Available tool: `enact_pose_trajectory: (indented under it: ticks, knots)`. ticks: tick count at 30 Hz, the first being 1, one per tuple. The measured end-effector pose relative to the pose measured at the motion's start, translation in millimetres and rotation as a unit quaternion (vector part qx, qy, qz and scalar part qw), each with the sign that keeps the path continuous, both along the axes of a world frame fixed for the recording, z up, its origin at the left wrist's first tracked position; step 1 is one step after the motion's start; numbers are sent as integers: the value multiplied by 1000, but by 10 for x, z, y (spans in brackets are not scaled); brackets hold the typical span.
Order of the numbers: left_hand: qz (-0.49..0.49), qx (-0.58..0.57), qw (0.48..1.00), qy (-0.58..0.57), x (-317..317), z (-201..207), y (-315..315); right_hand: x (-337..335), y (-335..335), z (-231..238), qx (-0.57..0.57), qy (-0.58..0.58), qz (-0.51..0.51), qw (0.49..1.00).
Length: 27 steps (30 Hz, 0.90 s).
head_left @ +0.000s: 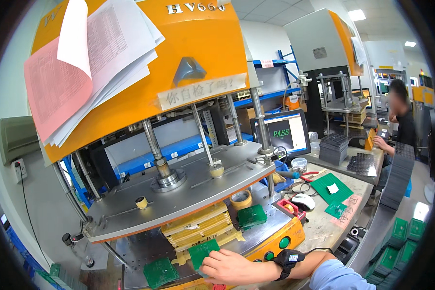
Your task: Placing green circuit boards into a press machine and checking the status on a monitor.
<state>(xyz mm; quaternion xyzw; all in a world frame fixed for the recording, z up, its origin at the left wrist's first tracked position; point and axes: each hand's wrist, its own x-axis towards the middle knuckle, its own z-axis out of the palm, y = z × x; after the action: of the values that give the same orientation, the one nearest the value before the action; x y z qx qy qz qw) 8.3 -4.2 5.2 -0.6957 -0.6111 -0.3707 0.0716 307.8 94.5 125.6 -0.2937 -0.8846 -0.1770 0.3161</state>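
Note:
My right hand (227,267) reaches in from the lower right, with a black wrist device (289,261) strapped on. Its fingers are closed on the near edge of a green circuit board (202,250), held at the front of a layered fixture (198,227) bound with yellow tape. Left of that board, a small pile of green circuit boards (160,273) lies on the press bed. Another pile of green boards (252,216) sits right of the fixture, with a yellow tape roll (240,193) behind it. My left hand is out of view.
The press's metal plate (130,212) hangs over the fixture on steel posts. Green buttons (285,242) line the orange front panel. On the right bench are a mouse (303,202), pliers (307,175) and a monitor (287,135). A person (402,116) works farther back.

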Motion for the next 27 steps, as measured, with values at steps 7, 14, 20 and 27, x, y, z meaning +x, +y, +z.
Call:
enact_pose_trajectory:
  ticks: [7,14,20,27]
  knots:
    - [-16,-60,996,-68,80,174,-19,-18,65,-19,2,-12,5,1000]
    - [-199,55,978,6,395,1249,646,258,361,367,-66,-44,-5,997]
    - [-145,20,982,119,1104,1524,1943,271,573,425,-155,-143,-60,976]
    - [-194,-124,961,153,1240,1671,2739,378,526,433,-125,-71,31,989]
